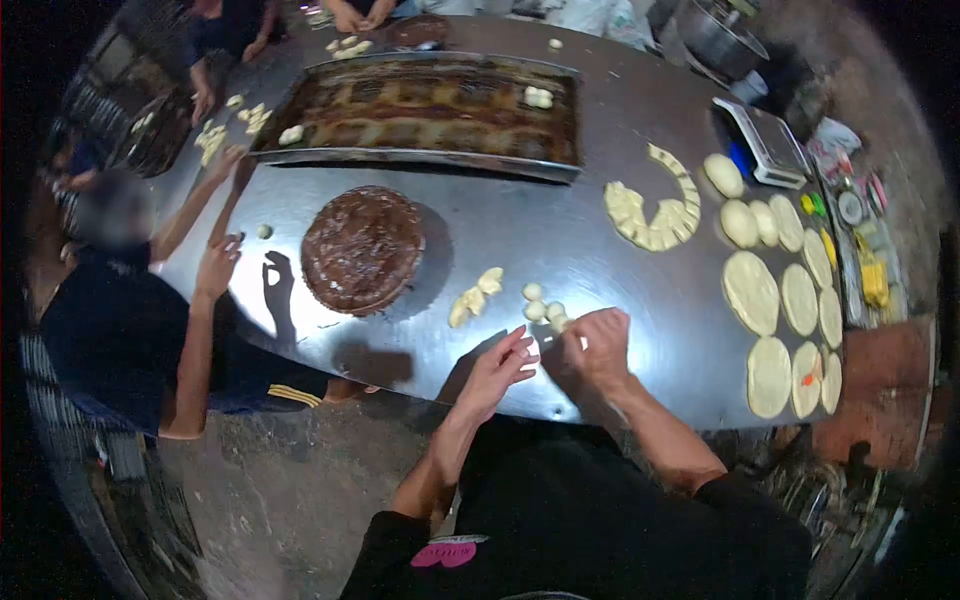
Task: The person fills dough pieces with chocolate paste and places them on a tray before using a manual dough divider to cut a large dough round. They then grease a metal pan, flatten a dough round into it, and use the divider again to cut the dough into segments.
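My left hand point(496, 369) is held over the near edge of the metal table, its fingers loosely bent and apart with nothing visible in them. To its right my right hand point(600, 348) is closed, fingers curled in, and what it may hold is hidden. Just beyond the hands lies a small cluster of pale dough balls point(535, 306), the closest one almost touching my right fingers. Left of those are torn dough pieces point(474, 298). A round heap of glossy dark brown paste point(362, 250) sits farther left.
Behind stands a long greased baking tray point(420, 158) with a few dough balls in it. On the right are a curved strip of cut dough point(655, 228), flattened dough ovals point(750, 292) and a scale point(768, 145). A co-worker point(120, 300) works at the left; others stand at the far side.
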The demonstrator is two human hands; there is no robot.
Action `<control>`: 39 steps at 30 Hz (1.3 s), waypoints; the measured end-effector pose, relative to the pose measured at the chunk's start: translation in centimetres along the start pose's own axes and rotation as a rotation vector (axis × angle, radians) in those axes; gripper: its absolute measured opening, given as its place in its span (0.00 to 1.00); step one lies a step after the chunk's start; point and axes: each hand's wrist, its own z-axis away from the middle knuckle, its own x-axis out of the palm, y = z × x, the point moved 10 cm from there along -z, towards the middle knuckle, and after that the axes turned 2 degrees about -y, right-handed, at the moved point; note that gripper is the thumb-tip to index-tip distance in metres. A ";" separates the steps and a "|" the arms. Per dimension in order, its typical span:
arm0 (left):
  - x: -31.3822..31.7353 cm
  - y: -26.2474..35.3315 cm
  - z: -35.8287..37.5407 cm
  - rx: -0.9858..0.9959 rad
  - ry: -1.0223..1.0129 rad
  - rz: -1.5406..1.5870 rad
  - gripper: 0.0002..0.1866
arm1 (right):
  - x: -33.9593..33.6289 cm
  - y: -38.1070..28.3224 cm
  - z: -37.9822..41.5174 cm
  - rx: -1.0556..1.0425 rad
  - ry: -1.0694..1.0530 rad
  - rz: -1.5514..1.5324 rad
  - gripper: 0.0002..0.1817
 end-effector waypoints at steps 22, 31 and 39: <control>-4.2 -4.4 6.2 -0.008 0.224 -0.321 0.22 | 2.7 11.7 3.9 0.302 0.145 -0.125 0.04; -7.5 -0.8 5.5 0.119 0.289 -0.673 0.20 | 2.2 15.6 5.2 0.312 0.162 -0.028 0.03; -4.8 3.6 -6.7 0.232 0.147 -0.659 0.22 | 0.7 8.4 8.4 0.378 -0.167 -0.218 0.15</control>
